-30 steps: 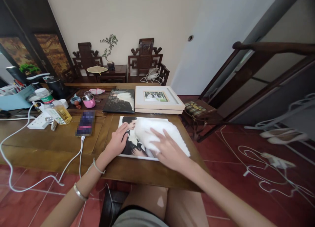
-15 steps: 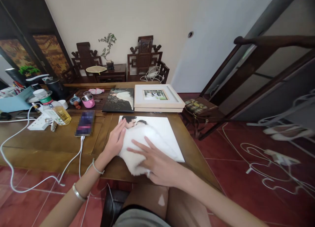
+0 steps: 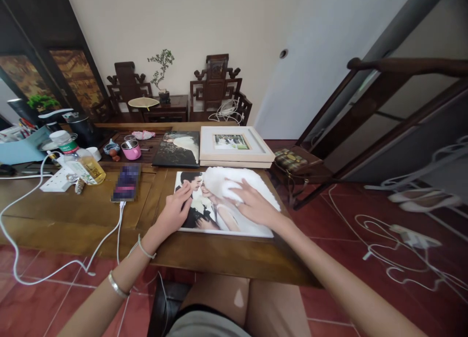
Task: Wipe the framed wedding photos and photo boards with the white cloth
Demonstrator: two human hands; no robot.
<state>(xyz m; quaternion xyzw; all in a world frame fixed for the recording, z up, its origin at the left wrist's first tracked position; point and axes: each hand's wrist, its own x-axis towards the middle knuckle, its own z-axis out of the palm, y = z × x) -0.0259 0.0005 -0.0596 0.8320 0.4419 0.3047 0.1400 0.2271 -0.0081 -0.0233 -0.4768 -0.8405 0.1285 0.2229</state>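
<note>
A large photo print (image 3: 208,219) of a couple lies flat near the table's front edge. My left hand (image 3: 175,208) rests on its left side, fingers stretched out over the dark-suited figure and holding nothing. On the right part of the print spreads a fluffy white cloth (image 3: 259,185). My right hand (image 3: 254,204) presses on this cloth and has part of it bunched under the fingers. The cloth hides the print's upper right area.
Behind the print are a framed picture (image 3: 256,144) and a dark photo panel (image 3: 171,154). To the left lie a phone (image 3: 126,182) on a white cable, a bottle (image 3: 89,167), a power strip (image 3: 60,179) and a pink cup (image 3: 130,149). A wooden chair (image 3: 329,117) stands right.
My right hand has moved the cloth away from me and to the right, uncovering the couple in the print. My left hand stays at the print's left side.
</note>
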